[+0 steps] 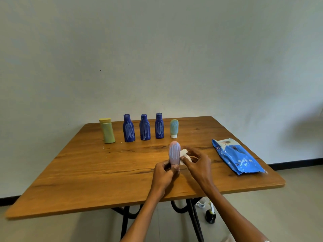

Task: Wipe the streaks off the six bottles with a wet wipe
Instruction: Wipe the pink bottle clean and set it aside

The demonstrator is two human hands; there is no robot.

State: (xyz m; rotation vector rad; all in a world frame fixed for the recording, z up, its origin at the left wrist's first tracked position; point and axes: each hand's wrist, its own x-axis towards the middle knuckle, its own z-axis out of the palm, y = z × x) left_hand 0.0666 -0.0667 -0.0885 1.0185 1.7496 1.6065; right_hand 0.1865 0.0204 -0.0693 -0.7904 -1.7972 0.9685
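Observation:
My left hand (165,172) grips the lower end of a pink bottle (174,152) with pale streaks and holds it upright above the table. Beside the bottle's right side, my right hand (197,163) pinches a white wet wipe (184,154). Along the far edge of the table stands a row: a yellow-green bottle (107,131), three dark blue bottles (129,128) (144,128) (159,126) with white streaks, and a small green bottle (174,128) on its white cap.
A blue pack of wet wipes (236,158) lies at the right of the wooden table (87,172). Under the table, on the floor, are a dark bottle (210,215) and a white cup (201,203). A plain wall rises behind.

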